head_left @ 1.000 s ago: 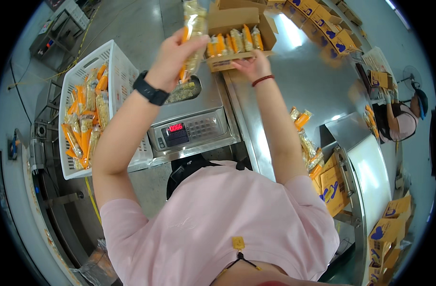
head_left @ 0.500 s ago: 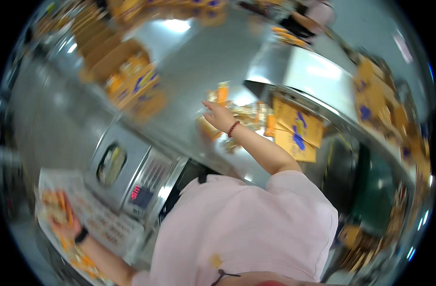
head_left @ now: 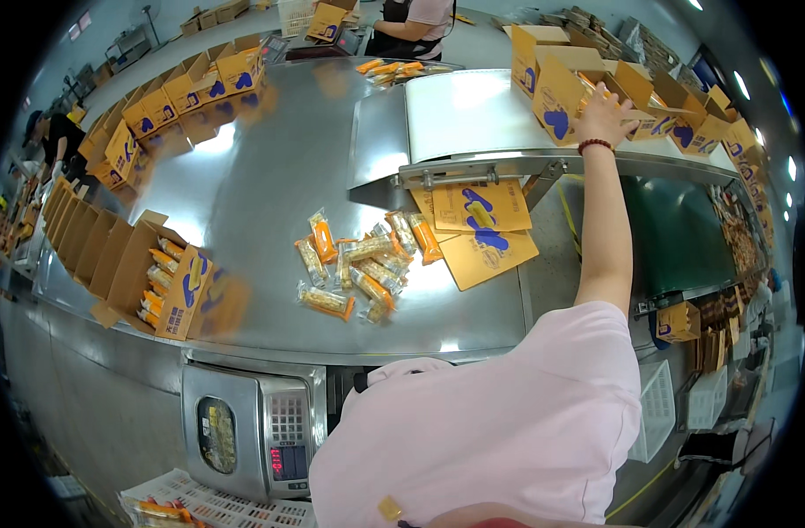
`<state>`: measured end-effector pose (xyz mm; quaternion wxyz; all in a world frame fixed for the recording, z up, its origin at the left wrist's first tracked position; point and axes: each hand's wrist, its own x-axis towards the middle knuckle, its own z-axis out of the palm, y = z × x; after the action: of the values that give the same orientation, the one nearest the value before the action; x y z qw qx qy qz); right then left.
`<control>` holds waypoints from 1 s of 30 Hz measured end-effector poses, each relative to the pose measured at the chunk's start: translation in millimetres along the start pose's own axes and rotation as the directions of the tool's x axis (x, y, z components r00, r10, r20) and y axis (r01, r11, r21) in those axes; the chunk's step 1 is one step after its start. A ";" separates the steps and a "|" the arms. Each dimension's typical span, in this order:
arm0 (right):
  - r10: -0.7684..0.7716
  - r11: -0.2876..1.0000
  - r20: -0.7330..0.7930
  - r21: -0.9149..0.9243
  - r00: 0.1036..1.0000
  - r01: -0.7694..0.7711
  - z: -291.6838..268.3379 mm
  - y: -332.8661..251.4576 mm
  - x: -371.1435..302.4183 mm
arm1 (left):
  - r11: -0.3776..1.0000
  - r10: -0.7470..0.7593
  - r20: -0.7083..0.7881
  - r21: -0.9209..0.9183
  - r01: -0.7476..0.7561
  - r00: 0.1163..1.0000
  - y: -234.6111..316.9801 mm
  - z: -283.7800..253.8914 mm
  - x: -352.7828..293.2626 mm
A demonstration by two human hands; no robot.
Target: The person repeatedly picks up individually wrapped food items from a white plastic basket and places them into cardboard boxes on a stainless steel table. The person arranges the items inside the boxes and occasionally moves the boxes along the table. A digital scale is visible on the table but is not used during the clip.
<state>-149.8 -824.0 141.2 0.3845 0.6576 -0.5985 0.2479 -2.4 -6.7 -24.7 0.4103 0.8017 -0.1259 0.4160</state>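
My right arm stretches to the far right, and my right hand (head_left: 603, 119), a dark red bead bracelet at its wrist, lies over an open yellow-brown carton (head_left: 557, 101) on the white conveyor belt (head_left: 468, 110). Its fingers are spread at the carton's top, by the wrapped bars inside; the palm side is hidden. My left hand is out of view. Several clear-and-orange wrapped bars (head_left: 373, 268) lie loosely piled on the steel table (head_left: 279, 189). Beside them are flat carton pieces (head_left: 481, 255) with blue print.
At left a row of open cartons stands along the table, the nearest carton (head_left: 184, 295) filled with bars. A scale (head_left: 244, 431) with a red display sits by the front edge, above a white basket (head_left: 235, 509). A person (head_left: 411, 31) stands at the far side.
My right hand has moved from the loose bars to the carton on the conveyor at far right. My left hand, earlier holding wrapped bars over the basket, has left the view as the view turned.
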 end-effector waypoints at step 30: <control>-0.271 -0.926 -0.849 0.101 -0.454 0.363 -370.6 -235.0 -429.1 | 0.392 -0.612 0.242 -0.734 0.555 0.753 27.6 18.9 4.3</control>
<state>60.8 -273.4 -29.8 -0.0101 0.8079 0.5878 0.0420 -4.0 -37.9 -12.2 0.8333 0.5238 0.0121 0.1764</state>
